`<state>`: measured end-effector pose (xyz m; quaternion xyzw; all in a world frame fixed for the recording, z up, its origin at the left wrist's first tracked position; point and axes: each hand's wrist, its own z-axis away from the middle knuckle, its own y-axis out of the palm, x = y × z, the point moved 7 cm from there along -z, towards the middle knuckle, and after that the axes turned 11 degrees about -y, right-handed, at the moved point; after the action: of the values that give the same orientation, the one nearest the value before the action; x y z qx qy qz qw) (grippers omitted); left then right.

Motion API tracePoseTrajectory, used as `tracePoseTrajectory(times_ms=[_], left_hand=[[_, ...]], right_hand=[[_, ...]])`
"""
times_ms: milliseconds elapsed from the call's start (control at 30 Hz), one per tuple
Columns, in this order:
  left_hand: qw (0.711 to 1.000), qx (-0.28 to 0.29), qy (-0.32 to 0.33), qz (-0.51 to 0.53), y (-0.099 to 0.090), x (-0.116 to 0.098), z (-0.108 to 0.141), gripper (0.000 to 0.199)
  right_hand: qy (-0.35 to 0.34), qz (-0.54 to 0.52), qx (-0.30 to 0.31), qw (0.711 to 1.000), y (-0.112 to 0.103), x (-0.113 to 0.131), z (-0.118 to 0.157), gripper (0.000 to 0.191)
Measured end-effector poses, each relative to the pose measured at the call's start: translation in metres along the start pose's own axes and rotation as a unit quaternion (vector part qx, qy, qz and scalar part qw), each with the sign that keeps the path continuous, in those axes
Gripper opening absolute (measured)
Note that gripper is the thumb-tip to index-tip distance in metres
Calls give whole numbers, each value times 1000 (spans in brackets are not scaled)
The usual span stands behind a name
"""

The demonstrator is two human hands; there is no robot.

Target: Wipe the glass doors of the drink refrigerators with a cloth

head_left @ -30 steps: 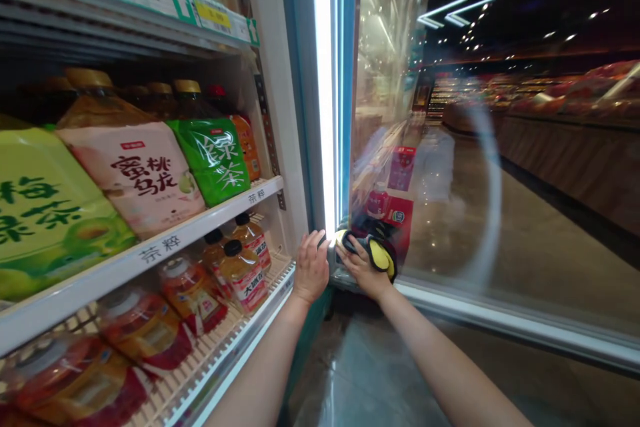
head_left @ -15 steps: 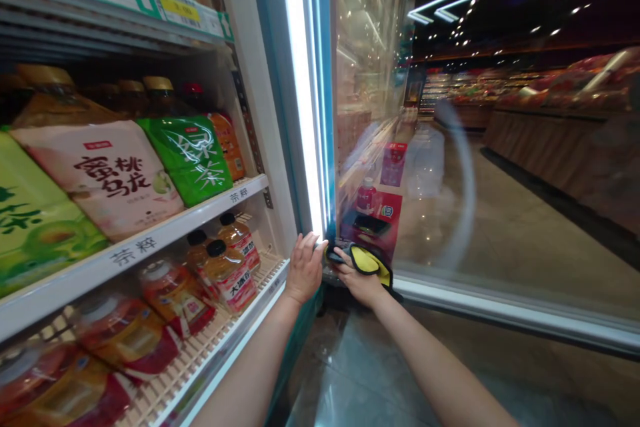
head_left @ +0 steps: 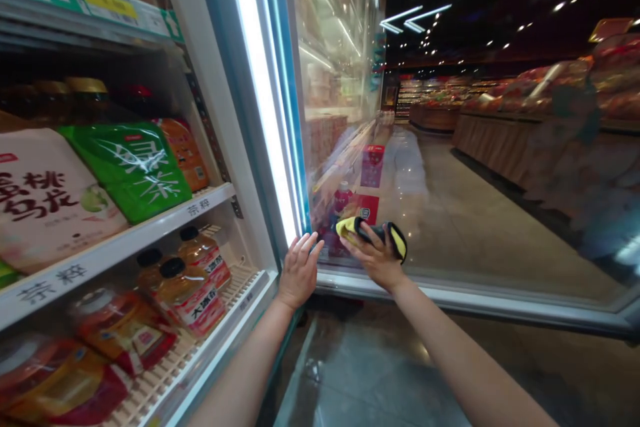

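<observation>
My right hand (head_left: 377, 257) holds a yellow and dark grey cloth (head_left: 397, 240) against the lower part of the glass door (head_left: 450, 233), a little above its bottom frame. The cloth shows on both sides of my fingers. My left hand (head_left: 299, 271) rests with its fingers spread by the foot of the lit strip (head_left: 267, 100), at the cooler's side edge, with nothing in it. The glass door stands open to the right of the cooler.
On the left, a cooler shelf (head_left: 125, 240) bears green and pink drink packs. Below stand several bottles (head_left: 193, 297) on a slatted rack. Behind the glass are a wooden display stand (head_left: 510, 147) and tiled floor.
My right hand has moved right with the cloth, from the door's hinge corner onto the glass. My left hand stays by the lit strip. The view has turned rightward.
</observation>
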<state>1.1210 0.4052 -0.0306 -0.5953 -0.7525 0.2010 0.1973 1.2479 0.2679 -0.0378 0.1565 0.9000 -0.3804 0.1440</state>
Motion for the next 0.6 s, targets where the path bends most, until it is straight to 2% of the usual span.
tracePoseTrajectory(times_ms=[100, 167, 200, 267, 367, 433, 500, 533, 600], left_hand=[[1000, 17, 16, 8, 8, -10, 0, 68], [1000, 16, 19, 14, 12, -16, -4, 70], [1000, 9, 15, 16, 14, -19, -7, 70], [1000, -10, 2, 23, 16, -24, -16, 70], [999, -34, -10, 41, 18, -33, -29, 70], [998, -44, -5, 48, 19, -40, -35, 69], [997, -53, 3, 48, 21, -49, -39, 69], [997, -55, 7, 48, 22, -53, -40, 68], [997, -53, 12, 53, 26, -61, -42, 68]], right_hand=[[-104, -35, 66, 992, 26, 22, 37, 66], [-140, -44, 90, 985, 25, 18, 50, 68], [-145, -43, 94, 984, 17, 10, 51, 67], [-98, -14, 64, 993, -12, -21, 39, 64], [81, 67, -46, 993, -66, -74, 13, 62], [153, 97, -93, 979, -82, -86, 7, 60], [140, 92, -88, 982, -72, -76, 14, 59], [105, 78, -70, 989, -60, -65, 22, 60], [-6, 34, -14, 999, -32, -40, 50, 64]])
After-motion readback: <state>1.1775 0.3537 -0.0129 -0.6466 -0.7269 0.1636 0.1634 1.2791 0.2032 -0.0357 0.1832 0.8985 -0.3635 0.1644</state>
